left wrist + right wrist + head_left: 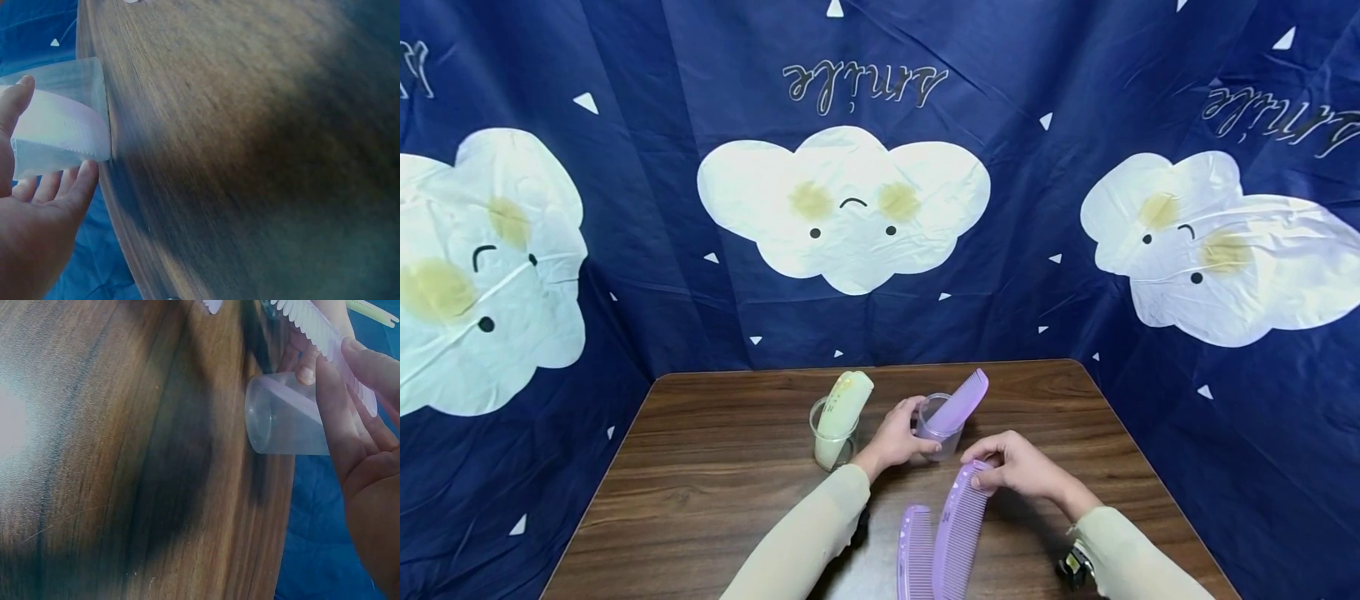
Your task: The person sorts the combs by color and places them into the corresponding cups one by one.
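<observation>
My left hand holds a clear plastic cup standing on the table, thumb on the near side and fingers round the far side. A purple comb leans inside that cup, its upper end sticking out to the right. Close by on the right, my right hand pinches the top end of a larger purple comb between thumb and fingers. This comb slants down toward the near edge, teeth facing right. Another purple comb lies to its left. The right wrist view shows the held comb in front of the cup.
Left of my left hand stands a second clear cup, with a pale green comb-like piece leaning in it. The brown wooden table is bounded at the back and sides by a dark blue cloth with white clouds.
</observation>
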Available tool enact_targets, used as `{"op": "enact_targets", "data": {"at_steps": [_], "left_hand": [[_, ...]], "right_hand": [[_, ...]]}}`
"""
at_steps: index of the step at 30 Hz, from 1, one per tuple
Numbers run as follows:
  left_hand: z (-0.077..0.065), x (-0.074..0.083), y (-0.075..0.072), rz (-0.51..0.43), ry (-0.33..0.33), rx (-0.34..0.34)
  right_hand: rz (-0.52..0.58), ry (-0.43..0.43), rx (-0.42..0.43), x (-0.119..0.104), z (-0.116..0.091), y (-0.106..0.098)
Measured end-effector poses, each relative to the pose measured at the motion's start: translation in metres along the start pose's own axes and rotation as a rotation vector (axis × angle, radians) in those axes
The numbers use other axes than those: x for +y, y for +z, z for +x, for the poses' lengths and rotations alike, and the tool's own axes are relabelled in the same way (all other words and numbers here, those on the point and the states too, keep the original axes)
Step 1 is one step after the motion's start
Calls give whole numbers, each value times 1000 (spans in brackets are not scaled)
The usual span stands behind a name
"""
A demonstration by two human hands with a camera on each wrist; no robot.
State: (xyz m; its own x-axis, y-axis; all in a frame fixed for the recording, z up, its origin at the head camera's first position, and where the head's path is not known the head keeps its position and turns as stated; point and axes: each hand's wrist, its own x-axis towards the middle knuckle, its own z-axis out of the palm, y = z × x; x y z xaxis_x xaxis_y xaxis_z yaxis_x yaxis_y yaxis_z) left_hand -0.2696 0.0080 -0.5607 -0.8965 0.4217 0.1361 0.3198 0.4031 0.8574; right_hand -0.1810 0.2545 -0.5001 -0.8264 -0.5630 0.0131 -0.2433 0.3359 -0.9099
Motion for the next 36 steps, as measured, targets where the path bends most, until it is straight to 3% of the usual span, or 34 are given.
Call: {"op": "enact_targets", "data": {"at_steps": [17,36], "left_hand": [[0,1,0,-22,-4,2],[1,0,0,-22,-7,-4]], "right_hand": [[2,-108,-14,-12,-5,-18],[-36,-116,95,-21,-10,-31]]}}
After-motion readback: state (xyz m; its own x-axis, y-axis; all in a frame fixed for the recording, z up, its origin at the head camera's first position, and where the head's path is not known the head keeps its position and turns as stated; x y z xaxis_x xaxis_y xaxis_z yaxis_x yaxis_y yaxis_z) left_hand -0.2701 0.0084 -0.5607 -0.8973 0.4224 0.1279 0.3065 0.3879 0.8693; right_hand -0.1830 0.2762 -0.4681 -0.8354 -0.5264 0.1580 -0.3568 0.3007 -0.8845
